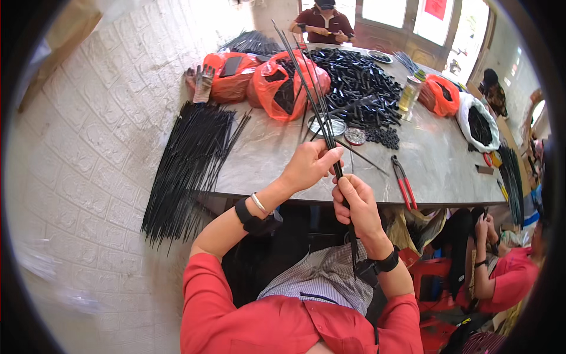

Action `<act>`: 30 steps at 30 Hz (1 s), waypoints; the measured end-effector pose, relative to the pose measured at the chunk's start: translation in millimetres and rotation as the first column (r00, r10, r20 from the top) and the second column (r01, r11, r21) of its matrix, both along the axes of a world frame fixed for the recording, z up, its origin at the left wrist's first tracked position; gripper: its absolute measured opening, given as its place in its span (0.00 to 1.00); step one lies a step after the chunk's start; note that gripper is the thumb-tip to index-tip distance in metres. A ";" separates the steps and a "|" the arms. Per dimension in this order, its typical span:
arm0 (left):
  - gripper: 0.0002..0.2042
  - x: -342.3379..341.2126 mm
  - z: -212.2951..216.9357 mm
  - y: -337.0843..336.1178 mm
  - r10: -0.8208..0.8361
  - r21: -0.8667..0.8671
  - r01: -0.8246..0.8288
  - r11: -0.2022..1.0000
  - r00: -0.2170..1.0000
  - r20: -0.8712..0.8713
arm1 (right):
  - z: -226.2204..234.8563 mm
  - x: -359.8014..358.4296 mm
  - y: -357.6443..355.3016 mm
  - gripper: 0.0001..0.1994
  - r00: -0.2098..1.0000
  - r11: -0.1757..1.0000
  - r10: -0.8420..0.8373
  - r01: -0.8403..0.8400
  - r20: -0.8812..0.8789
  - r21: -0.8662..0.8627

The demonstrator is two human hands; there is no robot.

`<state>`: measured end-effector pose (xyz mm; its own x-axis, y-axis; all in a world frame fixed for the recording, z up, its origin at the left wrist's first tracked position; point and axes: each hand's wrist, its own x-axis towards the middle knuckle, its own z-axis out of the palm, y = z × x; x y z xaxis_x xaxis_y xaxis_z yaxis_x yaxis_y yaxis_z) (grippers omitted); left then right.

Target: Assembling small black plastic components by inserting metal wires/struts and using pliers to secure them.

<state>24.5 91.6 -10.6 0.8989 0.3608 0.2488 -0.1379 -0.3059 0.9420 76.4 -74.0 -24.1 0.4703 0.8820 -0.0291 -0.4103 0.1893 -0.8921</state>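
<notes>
Over the table's front edge, my left hand (311, 165) is closed round several thin black rods (321, 106), with the thumb laid along them. Just below it, my right hand (361, 206) grips the lower part of the same bundle, whose ends run down towards my lap. The upper ends fan out over the table. Beyond my hands are a round silver dish (331, 127) and a small round container of tiny pale pieces (355, 136). Red-handled pliers (404, 187) lie to the right of my right hand.
A heap of black rods (188, 159) overhangs the table's left edge. Red plastic bags (259, 97), a glove (203, 84) and a pile of short black tubes (354, 82) are farther back. A bottle (408, 94) and white sack (477, 121) stand right. Other people sit across and right.
</notes>
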 end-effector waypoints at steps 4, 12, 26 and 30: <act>0.17 10.9 -2.2 -8.0 -0.035 0.052 0.040 0.998 0.995 -0.089 | -7.3 11.9 -11.8 0.10 0.989 0.999 0.014 -0.008 -0.146 0.040; 0.15 29.5 7.3 -31.0 -0.006 0.217 0.012 0.976 1.000 -0.028 | -12.2 22.9 -23.5 0.09 0.974 0.987 -0.034 0.069 -0.226 0.146; 0.10 32.7 21.5 -40.3 0.369 -0.179 -0.323 0.929 0.843 0.391 | -34.6 63.2 -7.8 0.10 0.861 0.860 -0.507 0.502 0.036 0.095; 0.11 13.8 35.8 -11.7 0.436 -0.314 -0.318 0.895 0.774 0.459 | -21.5 75.2 -26.0 0.13 0.882 0.907 -0.421 0.416 0.214 0.069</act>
